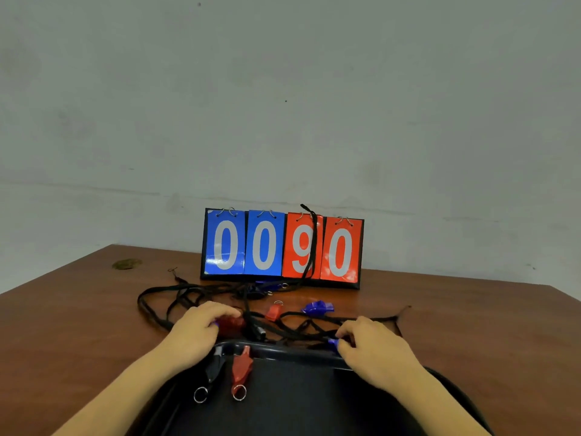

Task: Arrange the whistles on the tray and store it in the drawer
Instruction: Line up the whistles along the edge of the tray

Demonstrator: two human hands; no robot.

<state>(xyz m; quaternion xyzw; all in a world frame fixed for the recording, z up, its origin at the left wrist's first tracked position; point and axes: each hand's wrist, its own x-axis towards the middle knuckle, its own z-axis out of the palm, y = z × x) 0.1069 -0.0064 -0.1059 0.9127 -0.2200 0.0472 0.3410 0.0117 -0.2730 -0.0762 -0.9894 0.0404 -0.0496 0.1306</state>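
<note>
At the near edge of the wooden bench (78, 325) lies a black tray (283, 404) holding two whistles: one black whistle (215, 368) and one red whistle (241, 368), each with a metal ring. At the tray's far rim, the left hand (195, 332) curls its fingers over a dark red whistle (231, 324), and the right hand (374, 350) pinches a small blue whistle (333, 343). Beyond them, among tangled black lanyards (163, 297), lie one more red whistle (273, 311) and one blue whistle (317, 307). At the far edge stands one scoreboard (281, 247) with four cards: two blue, two red.
</note>
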